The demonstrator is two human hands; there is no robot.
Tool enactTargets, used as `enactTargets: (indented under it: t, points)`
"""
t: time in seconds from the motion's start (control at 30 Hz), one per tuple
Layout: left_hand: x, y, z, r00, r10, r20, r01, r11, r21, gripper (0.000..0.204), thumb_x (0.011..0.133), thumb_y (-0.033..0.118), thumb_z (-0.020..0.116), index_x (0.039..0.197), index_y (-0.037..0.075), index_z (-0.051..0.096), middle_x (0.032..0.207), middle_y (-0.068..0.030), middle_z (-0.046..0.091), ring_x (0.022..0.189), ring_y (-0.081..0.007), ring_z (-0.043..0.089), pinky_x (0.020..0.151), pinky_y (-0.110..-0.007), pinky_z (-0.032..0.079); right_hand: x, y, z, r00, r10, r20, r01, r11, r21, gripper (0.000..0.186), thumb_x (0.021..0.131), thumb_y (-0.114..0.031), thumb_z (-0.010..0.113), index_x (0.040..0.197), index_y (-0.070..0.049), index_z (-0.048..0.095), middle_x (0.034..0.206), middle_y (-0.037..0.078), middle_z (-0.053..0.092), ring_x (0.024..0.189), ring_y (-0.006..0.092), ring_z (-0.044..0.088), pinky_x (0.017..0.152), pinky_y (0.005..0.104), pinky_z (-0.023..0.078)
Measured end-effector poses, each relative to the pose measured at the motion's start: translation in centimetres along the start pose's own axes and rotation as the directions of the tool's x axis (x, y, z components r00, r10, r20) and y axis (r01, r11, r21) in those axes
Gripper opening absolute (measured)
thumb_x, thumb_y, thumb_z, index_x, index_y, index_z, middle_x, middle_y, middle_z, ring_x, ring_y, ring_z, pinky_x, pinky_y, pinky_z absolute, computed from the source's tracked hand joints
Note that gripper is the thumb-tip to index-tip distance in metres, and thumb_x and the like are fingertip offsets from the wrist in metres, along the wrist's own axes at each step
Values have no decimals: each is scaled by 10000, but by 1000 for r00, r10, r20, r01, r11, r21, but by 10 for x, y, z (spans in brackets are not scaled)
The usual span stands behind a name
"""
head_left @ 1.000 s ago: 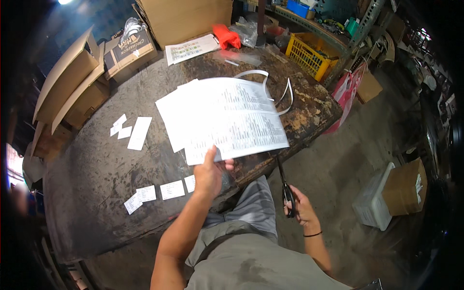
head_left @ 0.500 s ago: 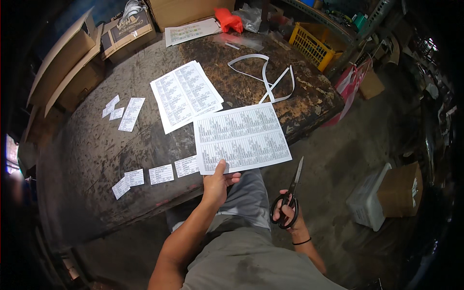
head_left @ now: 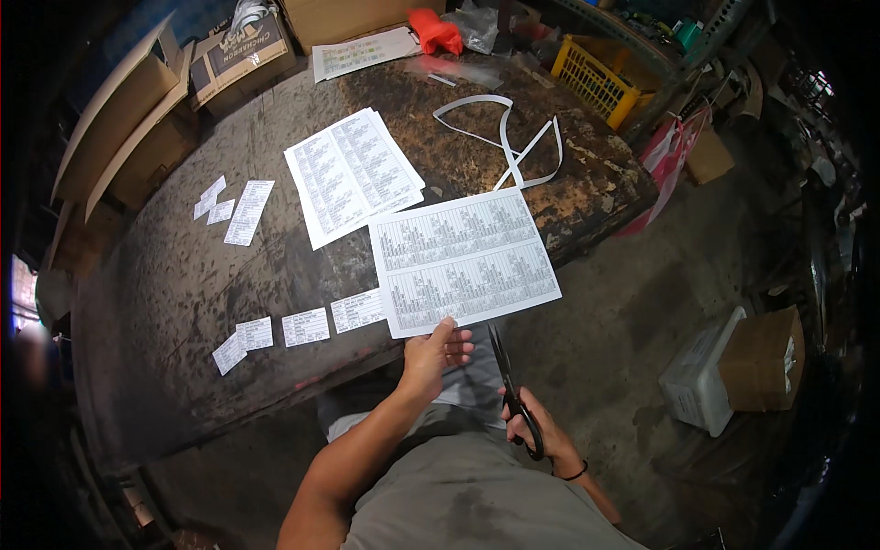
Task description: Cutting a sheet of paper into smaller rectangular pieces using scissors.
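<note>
My left hand pinches the lower edge of a white printed sheet, thumb on top and fingers beneath. The sheet carries two rows of printed blocks. In my right hand is a pair of black-handled scissors, fingers in the handle loops. Their blades point up toward the sheet's lower edge, just right of my left hand. Whether the tips touch the paper I cannot tell. Small cut paper labels lie in a row along the table's near edge, left of the sheet.
A stack of printed sheets lies on the worn dark table, with more cut labels to its left. Curled white paper strips rest at the right. Cardboard boxes line the back left. A yellow crate stands beyond the table.
The scissors have swung left and up toward the sheet's lower edge. My left hand and the sheet have shifted slightly right and nearer to me.
</note>
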State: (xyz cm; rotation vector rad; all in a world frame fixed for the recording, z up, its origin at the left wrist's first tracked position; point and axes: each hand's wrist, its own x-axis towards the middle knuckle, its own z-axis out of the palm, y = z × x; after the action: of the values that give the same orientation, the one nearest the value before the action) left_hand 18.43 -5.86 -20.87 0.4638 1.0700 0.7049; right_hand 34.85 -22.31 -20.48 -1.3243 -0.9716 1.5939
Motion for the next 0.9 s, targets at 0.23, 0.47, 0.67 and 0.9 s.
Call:
enactTargets:
  t: [0.23,0.47,0.67,0.9]
  points:
    - [-3,-7,2,1000,5,-26,-7,998,-60,335,928,237,556,1103,-44,498,970,-186,627,804,-236,637,666,-346,537,6,-9,9,995,94,-37,-96,992,-76,821,818,-649,556,1307,-10,392,880,32,504,651,99,541,578,242,444]
    - [-3,-15,-3,1000,-11,-18,10,998,-60,371,920,260,563,1113,-49,492,993,-196,626,833,-250,639,689,-360,537,5,-13,10,995,97,-22,-99,992,-80,867,785,-689,552,1304,-12,399,877,32,500,652,98,541,580,242,445]
    - [-4,-19,-8,1000,16,10,-15,996,-82,412,900,291,564,1118,-51,494,1013,-209,619,875,-268,634,733,-388,526,5,-17,10,996,86,-38,-89,991,-96,882,766,-711,543,1291,-14,413,870,33,497,644,97,545,578,235,444]
    - [-3,-21,-9,1000,7,6,-6,994,-107,366,921,273,534,1110,-39,512,992,-181,633,842,-248,638,718,-373,531,7,-14,6,998,40,-44,-45,993,-110,768,816,-616,567,1283,-23,421,845,23,499,648,91,538,575,233,450]
